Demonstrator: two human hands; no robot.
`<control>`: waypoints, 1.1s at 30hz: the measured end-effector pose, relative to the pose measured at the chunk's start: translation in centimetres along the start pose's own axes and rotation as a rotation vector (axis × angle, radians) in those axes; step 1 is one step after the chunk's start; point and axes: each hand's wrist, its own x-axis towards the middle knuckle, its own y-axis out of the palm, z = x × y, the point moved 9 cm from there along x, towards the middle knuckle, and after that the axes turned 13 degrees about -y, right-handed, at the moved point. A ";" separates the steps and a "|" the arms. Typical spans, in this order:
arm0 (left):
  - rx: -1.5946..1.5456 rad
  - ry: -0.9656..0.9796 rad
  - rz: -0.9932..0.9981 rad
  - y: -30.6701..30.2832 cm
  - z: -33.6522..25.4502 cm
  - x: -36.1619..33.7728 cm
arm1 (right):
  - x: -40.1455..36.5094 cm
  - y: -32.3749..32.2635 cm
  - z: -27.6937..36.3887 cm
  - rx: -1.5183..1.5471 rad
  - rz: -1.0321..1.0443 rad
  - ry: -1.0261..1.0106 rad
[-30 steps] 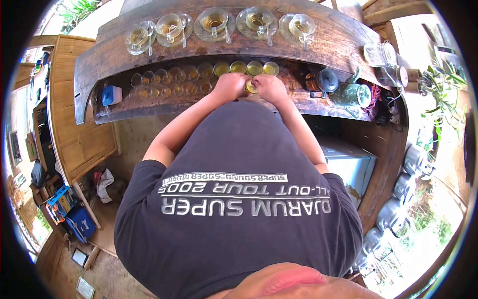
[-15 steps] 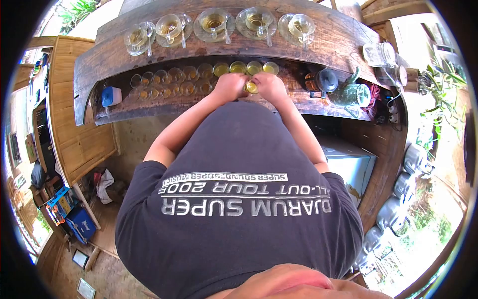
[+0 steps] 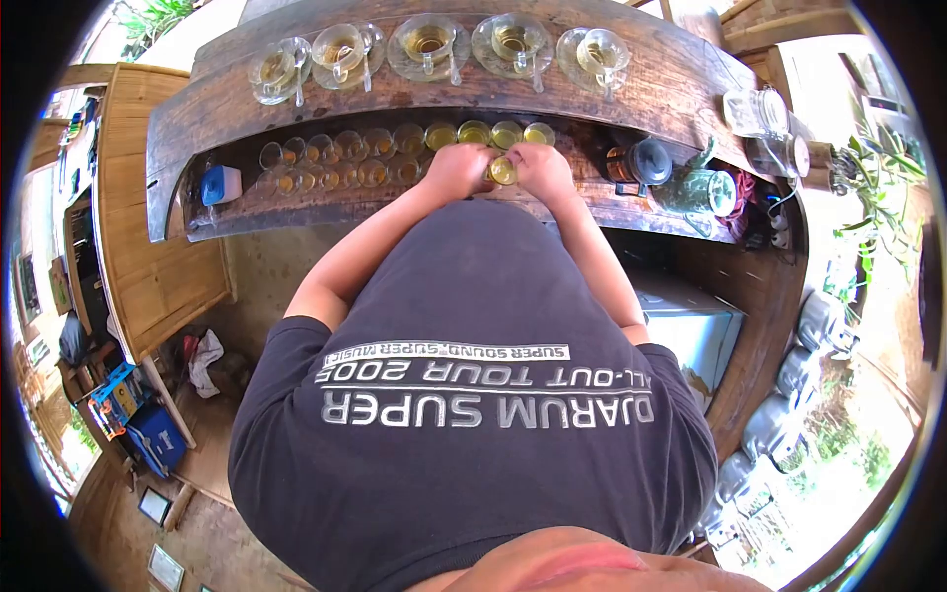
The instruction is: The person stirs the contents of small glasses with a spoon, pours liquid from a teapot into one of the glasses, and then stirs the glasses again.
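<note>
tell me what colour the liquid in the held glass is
Yellow-green, best seen in the head view: the small glass gripped by left hand and right hand.

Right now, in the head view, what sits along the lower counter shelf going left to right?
blue-and-white box → rows of small glasses → left hand → small glass of yellow liquid, gripped between both hands → right hand → dark-lidded pot → glass teapot

The left hand [image 3: 456, 170] and right hand [image 3: 541, 168] share a grip on a small tea glass [image 3: 502, 171] on the wooden surface [image 3: 326, 205]. Rows of small glasses [image 3: 345, 163] stand beside them. Five cups on saucers [image 3: 426, 44] line the upper ledge.
</note>
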 end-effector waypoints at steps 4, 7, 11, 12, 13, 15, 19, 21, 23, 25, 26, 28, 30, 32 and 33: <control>0.016 -0.021 0.029 0.1 0.1 0.1 | 0.0 0.2 0.3 0.064 -0.058 -0.080; 0.021 -0.013 0.019 0.1 0.1 0.2 | -0.1 0.5 0.4 0.026 -0.007 -0.064; 0.013 -0.014 0.031 0.2 0.2 0.1 | 0.1 -0.4 0.4 0.061 -0.106 -0.065; 0.012 -0.011 0.031 0.2 0.2 0.1 | 0.0 -0.4 0.5 0.060 -0.107 -0.064; 0.012 -0.004 0.031 0.1 0.1 0.0 | -0.1 0.2 0.7 0.047 -0.053 -0.070; 0.011 0.003 0.028 0.1 0.1 0.0 | -0.3 0.7 0.9 0.033 0.002 -0.078; 0.013 -0.011 0.016 0.1 0.2 0.0 | -0.2 -0.3 0.7 0.022 -0.077 -0.053; 0.013 -0.028 0.047 0.4 0.4 0.2 | -0.2 -0.6 0.9 0.055 -0.135 -0.069; 0.022 -0.008 0.028 0.5 0.4 0.2 | -0.4 0.9 0.9 0.040 -0.017 -0.077; 0.026 -0.001 0.014 0.1 0.1 0.1 | -0.4 0.2 1.1 0.015 -0.026 -0.044; 0.031 0.005 0.002 -0.1 0.0 0.0 | -0.5 -0.1 1.1 -0.006 -0.034 -0.010; 0.029 -0.007 0.018 -0.3 -0.1 -0.1 | -0.2 -0.1 0.8 0.001 -0.077 -0.036; 0.027 -0.014 0.034 -0.2 -0.1 0.0 | -0.2 -0.5 0.9 0.007 -0.124 -0.059; 0.023 -0.013 0.031 -0.1 0.0 0.0 | -0.3 0.3 1.4 0.043 -0.032 -0.053; 0.023 -0.014 0.030 -0.1 0.0 0.0 | -0.3 0.1 1.5 0.042 -0.031 -0.053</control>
